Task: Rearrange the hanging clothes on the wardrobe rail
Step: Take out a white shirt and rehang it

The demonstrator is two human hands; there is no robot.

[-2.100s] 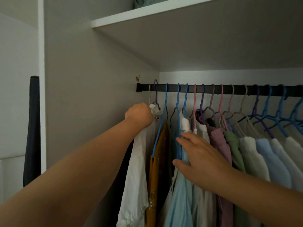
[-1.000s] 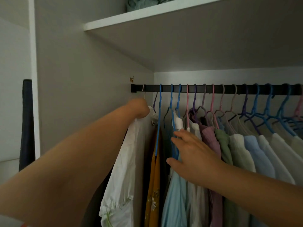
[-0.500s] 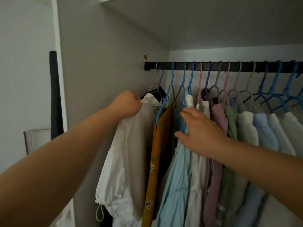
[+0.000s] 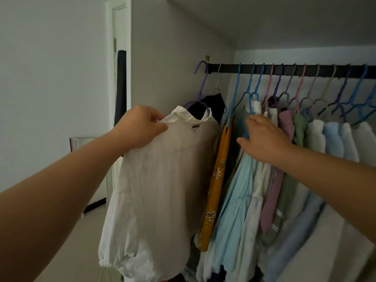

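Two hands are working at the black rail inside the wardrobe. The left hand is pinching the shoulder of a white blouse, thumb and fingers curled on the cloth; the blouse is hanging on a purple hanger whose hook is sitting off the rail's left end. The right hand is lying with fingers nearly straight and close together against a pale blue garment and its blue hanger. A mustard floral garment is hanging between them. A white wardrobe wall is standing behind, with a dark upright panel beyond.
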